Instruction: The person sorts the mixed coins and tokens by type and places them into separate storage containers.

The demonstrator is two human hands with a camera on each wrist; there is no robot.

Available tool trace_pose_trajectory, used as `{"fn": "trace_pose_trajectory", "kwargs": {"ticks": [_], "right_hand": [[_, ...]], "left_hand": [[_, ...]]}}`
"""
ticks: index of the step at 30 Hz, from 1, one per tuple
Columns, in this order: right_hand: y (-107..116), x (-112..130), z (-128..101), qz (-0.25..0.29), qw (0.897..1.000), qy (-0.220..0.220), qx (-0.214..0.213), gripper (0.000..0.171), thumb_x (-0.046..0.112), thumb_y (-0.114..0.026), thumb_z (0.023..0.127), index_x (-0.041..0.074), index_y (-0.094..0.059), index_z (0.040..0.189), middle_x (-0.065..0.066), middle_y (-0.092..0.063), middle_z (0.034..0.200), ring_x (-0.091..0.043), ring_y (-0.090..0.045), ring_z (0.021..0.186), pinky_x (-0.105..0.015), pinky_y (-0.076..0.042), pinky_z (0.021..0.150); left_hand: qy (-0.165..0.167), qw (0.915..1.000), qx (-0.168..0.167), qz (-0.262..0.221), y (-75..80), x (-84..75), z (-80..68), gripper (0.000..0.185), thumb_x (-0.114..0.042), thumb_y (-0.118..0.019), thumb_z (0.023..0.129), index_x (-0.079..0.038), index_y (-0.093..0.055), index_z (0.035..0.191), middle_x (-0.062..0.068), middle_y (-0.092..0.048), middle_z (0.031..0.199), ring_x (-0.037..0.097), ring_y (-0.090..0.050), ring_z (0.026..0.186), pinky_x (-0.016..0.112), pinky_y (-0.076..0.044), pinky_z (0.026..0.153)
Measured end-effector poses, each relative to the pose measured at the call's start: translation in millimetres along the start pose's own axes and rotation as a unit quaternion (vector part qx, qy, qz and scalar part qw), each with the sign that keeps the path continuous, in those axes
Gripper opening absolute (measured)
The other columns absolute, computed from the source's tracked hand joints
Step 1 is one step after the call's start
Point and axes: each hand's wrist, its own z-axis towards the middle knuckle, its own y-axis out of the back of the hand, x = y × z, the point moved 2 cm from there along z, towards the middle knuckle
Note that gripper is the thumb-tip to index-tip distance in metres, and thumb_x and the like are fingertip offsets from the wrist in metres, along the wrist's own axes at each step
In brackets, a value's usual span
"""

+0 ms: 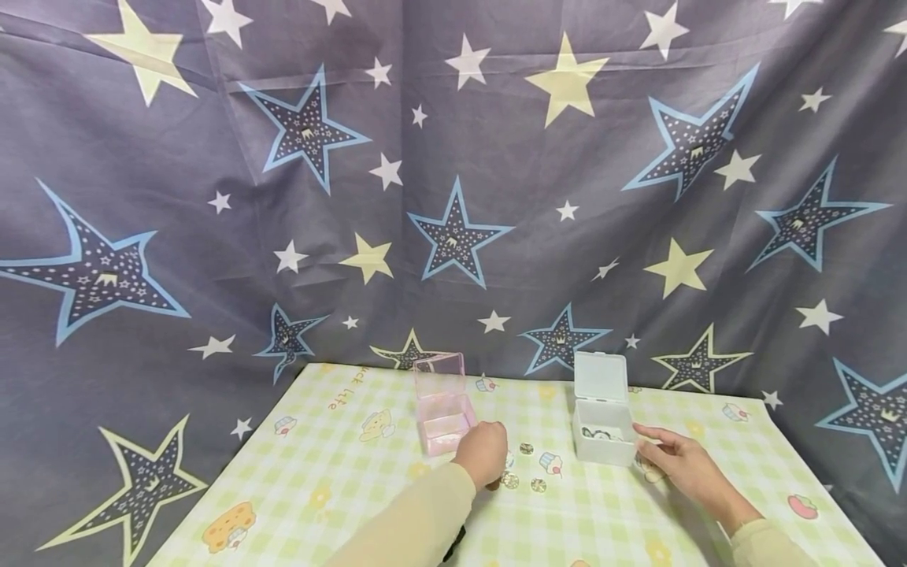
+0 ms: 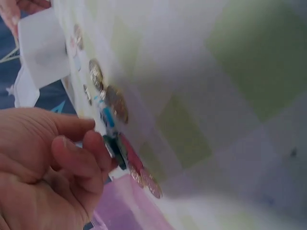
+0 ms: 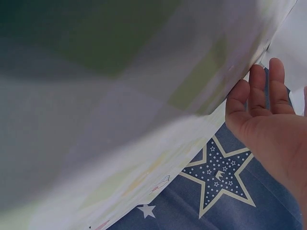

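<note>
My left hand (image 1: 483,455) is low over the table, fingers bent, among small round pieces. In the left wrist view its fingertips are right at a dark green disc (image 2: 115,152); whether they pinch it I cannot tell. Around this lie a blue-and-white piece (image 2: 108,116), a pink piece (image 2: 132,152) and several shiny gold discs (image 2: 116,103). My right hand (image 1: 682,466) rests its fingertips at the right side of an open-lidded white box (image 1: 604,450), fingers fairly straight. Dark ring-like pieces (image 1: 601,434) lie inside that box.
A clear pink box (image 1: 442,441) with its lid up stands just beyond my left hand. Gold discs (image 1: 538,486) lie between the two boxes. A green-and-white checked cloth (image 1: 283,488) covers the table, and a star-patterned curtain (image 1: 496,157) hangs behind it.
</note>
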Motion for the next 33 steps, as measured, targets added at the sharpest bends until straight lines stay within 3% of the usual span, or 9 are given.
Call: {"fn": "trace_pose_trajectory", "kwargs": {"ticks": [9, 14, 18, 21, 28, 33], "right_hand": [[0, 1, 2, -0.015, 1.0, -0.002, -0.004, 0.058, 0.041, -0.063, 0.108, 0.008, -0.055, 0.156, -0.014, -0.078, 0.127, -0.005, -0.071, 0.104, -0.02, -0.052, 0.088], [2, 1, 3, -0.026, 1.0, -0.004, -0.004, 0.059, 0.043, -0.063, 0.108, 0.009, -0.055, 0.156, -0.015, -0.077, 0.127, -0.009, -0.071, 0.107, -0.021, -0.052, 0.089], [1, 0, 2, -0.02, 1.0, -0.007, -0.002, 0.059, 0.042, -0.063, 0.108, 0.008, -0.055, 0.156, -0.014, -0.078, 0.127, -0.007, -0.07, 0.105, -0.02, -0.051, 0.089], [0, -1, 1, -0.011, 1.0, -0.009, 0.0, 0.059, 0.041, -0.063, 0.108, 0.007, -0.055, 0.156, -0.014, -0.078, 0.127, -0.005, -0.071, 0.104, -0.019, -0.051, 0.089], [0, -2, 0, -0.015, 1.0, -0.014, 0.0, 0.06, 0.043, -0.063, 0.108, 0.008, -0.054, 0.156, -0.014, -0.078, 0.127, -0.006, -0.07, 0.105, -0.02, -0.051, 0.089], [-1, -2, 0, -0.006, 1.0, -0.009, 0.002, 0.059, 0.04, -0.063, 0.108, 0.006, -0.054, 0.156, -0.014, -0.078, 0.128, -0.004, -0.07, 0.104, -0.019, -0.051, 0.089]], "left_hand": [[0.061, 0.9961, -0.059, 0.023, -2.8, -3.1, -2.0, 0.011, -0.004, -0.071, 0.096, -0.002, -0.07, 0.085, 0.012, -0.075, 0.079, 0.027, -0.075, 0.068, 0.04, -0.064, 0.061], [0.064, 0.9967, -0.049, -0.01, -9.0, 3.1, 3.0, 0.012, -0.008, -0.081, 0.09, -0.002, -0.071, 0.087, 0.013, -0.075, 0.08, 0.028, -0.075, 0.071, 0.041, -0.064, 0.063], [0.071, 0.9961, -0.024, -0.047, -17.9, 6.7, 6.4, 0.029, -0.023, -0.092, 0.083, -0.002, -0.073, 0.09, 0.012, -0.074, 0.087, 0.027, -0.073, 0.079, 0.042, -0.063, 0.072], [0.08, 0.9942, -0.019, -0.07, -24.1, 6.8, 7.5, 0.035, -0.031, -0.093, 0.082, -0.001, -0.075, 0.089, 0.011, -0.07, 0.089, 0.025, -0.067, 0.082, 0.042, -0.062, 0.075], [0.099, 0.9897, -0.053, -0.089, -31.8, 1.6, 9.2, 0.035, -0.027, -0.093, 0.081, 0.003, -0.076, 0.09, 0.017, -0.068, 0.094, 0.029, -0.067, 0.085, 0.047, -0.064, 0.076], [0.102, 0.9891, -0.049, -0.095, -30.5, -0.7, 10.0, 0.038, -0.024, -0.094, 0.08, 0.003, -0.073, 0.096, 0.019, -0.066, 0.095, 0.031, -0.067, 0.089, 0.048, -0.063, 0.077]]}}
